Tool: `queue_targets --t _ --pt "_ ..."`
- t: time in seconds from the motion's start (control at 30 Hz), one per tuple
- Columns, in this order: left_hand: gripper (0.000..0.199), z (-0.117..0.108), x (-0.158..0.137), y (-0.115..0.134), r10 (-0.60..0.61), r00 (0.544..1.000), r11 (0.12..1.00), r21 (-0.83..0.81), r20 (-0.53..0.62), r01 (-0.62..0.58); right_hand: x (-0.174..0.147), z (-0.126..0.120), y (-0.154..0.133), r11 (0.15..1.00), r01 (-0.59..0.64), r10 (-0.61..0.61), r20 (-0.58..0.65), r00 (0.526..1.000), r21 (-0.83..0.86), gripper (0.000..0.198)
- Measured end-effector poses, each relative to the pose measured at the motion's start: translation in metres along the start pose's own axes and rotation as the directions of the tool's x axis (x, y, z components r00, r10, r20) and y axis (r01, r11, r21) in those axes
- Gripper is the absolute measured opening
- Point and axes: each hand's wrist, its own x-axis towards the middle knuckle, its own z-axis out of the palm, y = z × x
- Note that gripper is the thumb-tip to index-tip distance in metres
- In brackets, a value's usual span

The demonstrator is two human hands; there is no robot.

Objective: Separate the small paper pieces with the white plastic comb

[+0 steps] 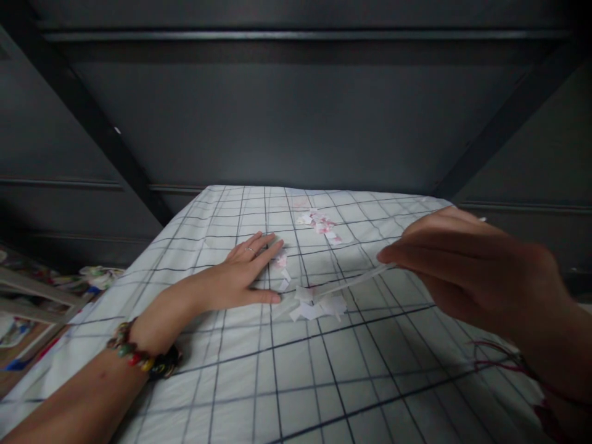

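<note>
My left hand lies flat, palm down, on a white cloth with a dark grid, its fingers spread and touching small paper scraps. My right hand is raised over the cloth on the right, fingers pinched on a thin clear strip. The strip runs down and left toward a pile of white paper bits just right of my left thumb. A beaded bracelet circles my left wrist.
More pink and white scraps lie farther back on the cloth. Dark grey walls and slanted beams close in behind. Clutter and a wooden frame sit off the left edge. Red threads hang near my right wrist.
</note>
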Motion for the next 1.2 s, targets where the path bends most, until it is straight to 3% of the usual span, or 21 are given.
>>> queue_targets --t 0.2,0.5,0.6,0.7,0.97,1.2 --pt "0.087 0.000 0.000 -0.001 0.014 1.000 1.000 -0.015 -0.008 -0.014 -0.001 0.005 0.002 0.991 -0.060 0.050 -0.082 0.995 -0.123 0.026" --pt "0.090 -0.001 0.000 0.001 -0.009 1.000 1.000 -0.016 0.006 0.009 0.009 0.020 -0.018 0.996 -0.009 -0.004 -0.138 0.990 -0.090 0.023" --pt "0.090 -0.001 0.000 0.001 -0.008 1.000 1.000 -0.005 -0.002 0.008 0.016 0.025 -0.028 0.996 0.032 -0.041 -0.101 0.994 -0.088 0.019" --pt "0.090 -0.002 0.000 0.002 -0.010 1.000 1.000 0.012 -0.001 0.010 0.018 0.022 -0.029 0.997 0.059 -0.061 -0.060 0.996 -0.044 0.020" --pt "0.092 -0.003 -0.001 0.003 -0.033 0.999 0.999 0.019 0.025 0.032 0.014 0.021 -0.024 0.998 0.054 -0.052 -0.113 0.992 0.014 0.017" --pt "0.103 -0.011 -0.003 0.007 -0.059 0.992 0.998 -0.009 0.107 0.060 0.013 0.011 -0.022 0.986 0.032 -0.025 -0.045 0.999 0.166 0.024"
